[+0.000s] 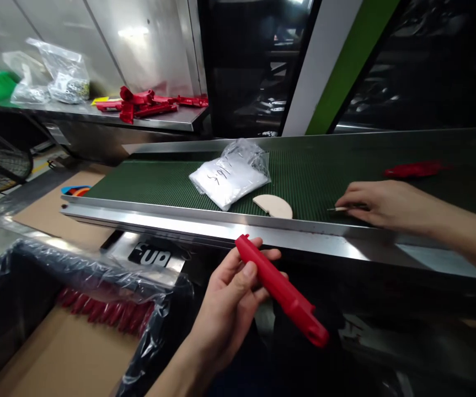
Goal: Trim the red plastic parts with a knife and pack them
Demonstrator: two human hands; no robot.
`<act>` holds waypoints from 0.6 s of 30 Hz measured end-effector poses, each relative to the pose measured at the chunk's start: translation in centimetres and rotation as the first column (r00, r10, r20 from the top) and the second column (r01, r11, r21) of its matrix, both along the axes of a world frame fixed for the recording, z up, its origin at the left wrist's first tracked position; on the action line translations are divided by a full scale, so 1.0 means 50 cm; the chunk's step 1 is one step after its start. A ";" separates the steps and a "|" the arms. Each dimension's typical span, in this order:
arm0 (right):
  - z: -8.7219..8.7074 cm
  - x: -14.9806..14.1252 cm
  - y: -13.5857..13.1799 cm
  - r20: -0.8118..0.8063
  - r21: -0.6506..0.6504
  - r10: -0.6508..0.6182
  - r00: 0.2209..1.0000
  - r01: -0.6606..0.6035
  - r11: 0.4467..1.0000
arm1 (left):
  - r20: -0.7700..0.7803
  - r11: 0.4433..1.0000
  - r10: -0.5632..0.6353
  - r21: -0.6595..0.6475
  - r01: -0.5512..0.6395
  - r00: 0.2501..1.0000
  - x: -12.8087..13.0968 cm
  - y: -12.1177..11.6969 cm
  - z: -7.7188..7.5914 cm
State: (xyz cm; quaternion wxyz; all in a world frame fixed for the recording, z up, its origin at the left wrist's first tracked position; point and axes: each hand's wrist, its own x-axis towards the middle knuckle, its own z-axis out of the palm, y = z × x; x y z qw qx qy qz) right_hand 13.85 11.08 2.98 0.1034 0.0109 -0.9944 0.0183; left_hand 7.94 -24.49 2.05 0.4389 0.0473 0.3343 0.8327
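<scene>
My left hand (231, 300) is closed around a long red plastic part (281, 286), in front of the conveyor's near edge. The part slants from upper left to lower right, with a hole at its lower end. Low over the green conveyor belt (150, 179), my right hand (380, 201) pinches a thin, pale stick-like tool (339, 209) with a narrow tip pointing left; its exact kind does not show. Beyond that hand lies another red part (415, 169) on the belt, somewhat blurred. A pale half-round disc (277, 205) rests left of the right hand.
A white plastic-wrapped packet (231, 179) with handwriting sits on the belt. The conveyor's metal rim (204, 225) runs across. At lower left, a plastic-lined bin (171, 298) contains several red parts (105, 311) and cardboard. More red parts (144, 105) lie on a steel table (182, 118).
</scene>
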 end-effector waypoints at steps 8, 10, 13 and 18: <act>0.075 0.109 -0.267 -0.451 -0.144 -0.283 0.847 0.244 0.959 | 0.055 0.991 0.052 -0.124 -0.044 0.997 0.008 0.008 -0.005; 0.059 0.143 -0.338 -0.329 -0.456 -0.322 0.888 0.149 0.877 | 0.052 0.988 0.074 -0.142 -0.066 0.996 0.010 0.013 -0.007; 0.016 0.181 -0.408 -0.166 -0.702 -0.289 0.943 0.093 0.706 | 0.035 0.979 0.090 -0.184 -0.082 0.995 0.014 0.021 -0.011; -0.035 0.199 -0.448 -0.163 -0.789 -0.344 0.925 0.087 0.609 | 0.040 0.968 0.061 -0.247 -0.050 0.997 0.033 0.027 -0.016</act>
